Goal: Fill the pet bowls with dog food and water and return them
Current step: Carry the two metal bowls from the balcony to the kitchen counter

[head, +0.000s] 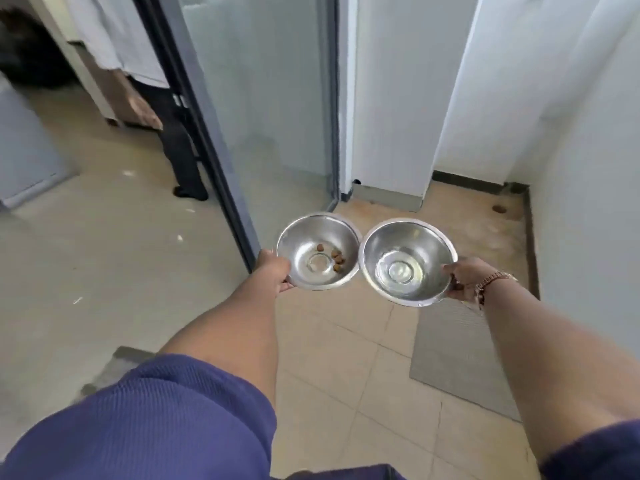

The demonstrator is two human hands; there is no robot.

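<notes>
I hold two shiny steel pet bowls side by side at arm's length above the tiled floor, their rims almost touching. My left hand [273, 271] grips the left rim of the food bowl [311, 237], which has only several brown kibble pieces [337, 259] in its bottom. My right hand [462, 277], with a bracelet at the wrist, grips the right rim of the water bowl [408, 244], which holds a shallow pool of clear water.
A frosted glass door [256, 98] with a dark frame stands open on the left. Another person's dark trouser leg [180, 154] stands beyond it. White walls close in ahead and right. A grey mat [460, 355] lies on the beige tiles; a floor drain [499, 209] sits far right.
</notes>
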